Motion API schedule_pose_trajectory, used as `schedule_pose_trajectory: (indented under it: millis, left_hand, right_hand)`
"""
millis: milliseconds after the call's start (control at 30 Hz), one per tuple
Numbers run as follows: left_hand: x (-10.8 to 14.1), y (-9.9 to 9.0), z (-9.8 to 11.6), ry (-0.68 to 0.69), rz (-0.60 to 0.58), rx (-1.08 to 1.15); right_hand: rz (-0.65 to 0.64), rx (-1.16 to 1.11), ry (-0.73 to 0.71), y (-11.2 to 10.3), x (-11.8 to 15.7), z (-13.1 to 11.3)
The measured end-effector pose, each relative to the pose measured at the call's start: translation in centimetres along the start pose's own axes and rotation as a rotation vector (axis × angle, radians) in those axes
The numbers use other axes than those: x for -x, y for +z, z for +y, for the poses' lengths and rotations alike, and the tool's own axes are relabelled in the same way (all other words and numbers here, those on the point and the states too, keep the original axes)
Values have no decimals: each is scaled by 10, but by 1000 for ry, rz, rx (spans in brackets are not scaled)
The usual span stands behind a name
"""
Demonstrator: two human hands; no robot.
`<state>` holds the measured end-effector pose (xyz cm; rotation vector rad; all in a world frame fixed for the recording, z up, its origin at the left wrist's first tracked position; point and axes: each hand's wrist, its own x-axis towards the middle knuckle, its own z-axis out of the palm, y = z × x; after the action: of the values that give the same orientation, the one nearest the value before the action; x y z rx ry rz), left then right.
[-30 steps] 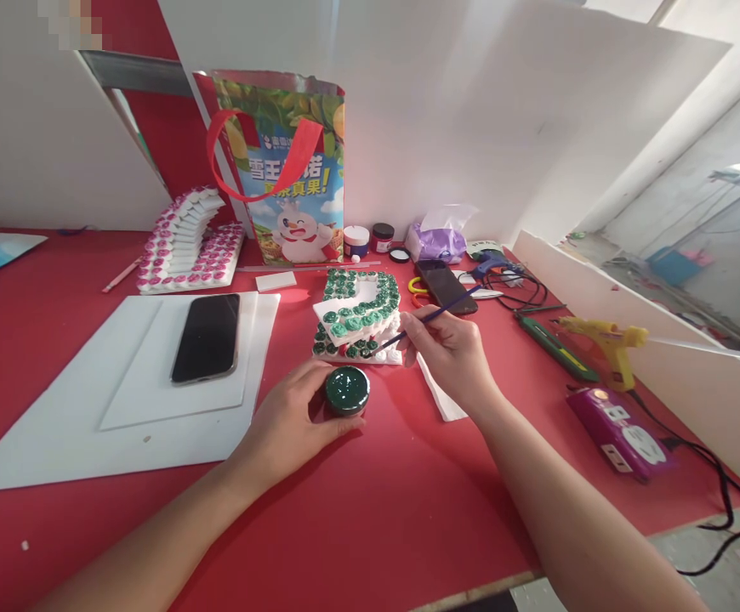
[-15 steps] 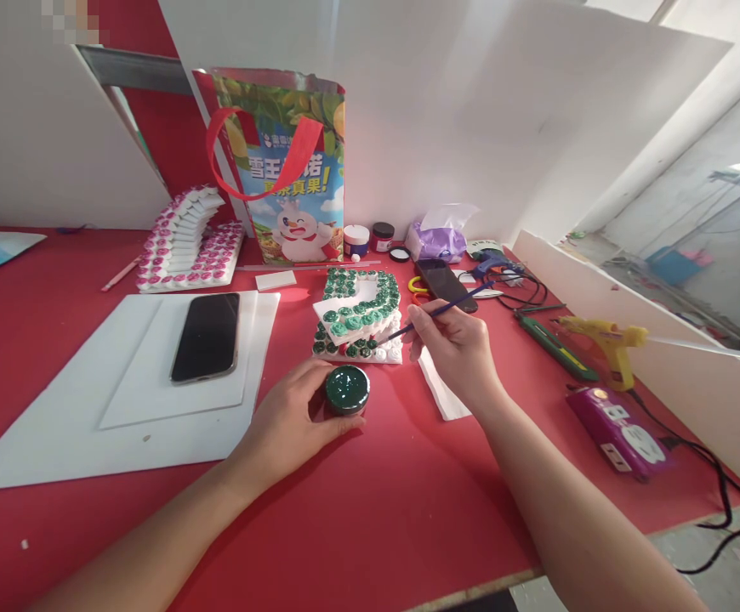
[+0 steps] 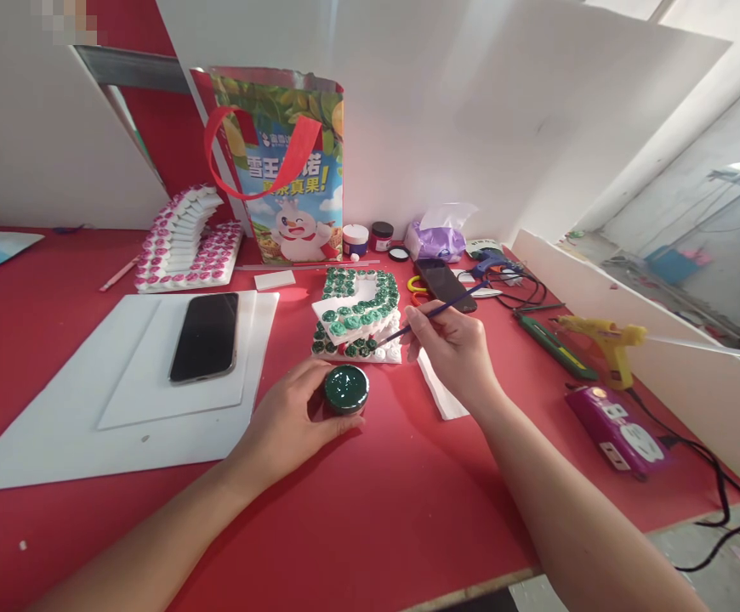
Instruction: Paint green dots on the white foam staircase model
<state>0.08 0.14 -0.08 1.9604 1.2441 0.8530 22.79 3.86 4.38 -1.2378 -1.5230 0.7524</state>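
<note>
My left hand [image 3: 299,412] is closed around a small jar of dark green paint [image 3: 346,389] on the red table. A thin dark blue paintbrush [image 3: 439,309] is pinched in my right hand [image 3: 452,344]. Its tip reaches the lower front row of a white foam-like model [image 3: 357,314] covered in small rosette-shaped bumps. Most bumps on the model are green, while those at its lower right are white. Under my right wrist lies a folded white tissue [image 3: 441,391].
A phone [image 3: 205,337] rests on white boards [image 3: 153,455] at left. Behind stand a pink-dotted model [image 3: 185,246], a colourful bag [image 3: 293,170], paint jars [image 3: 381,236] and purple tissues [image 3: 435,241]. A yellow glue gun [image 3: 609,340], green cutter [image 3: 555,347] and purple box [image 3: 616,431] lie right.
Almost nothing differs. The brush tip stays at the model's lower front row, and the whole view has shifted very slightly.
</note>
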Motion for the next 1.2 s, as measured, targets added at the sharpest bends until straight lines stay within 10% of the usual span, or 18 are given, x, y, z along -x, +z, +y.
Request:
schedule_pose_trajectory:
  millis: [1200]
  left_hand:
    - [0,-1,1,5,0,1]
  right_hand:
    - [-62,38,-35,1,2,-3]
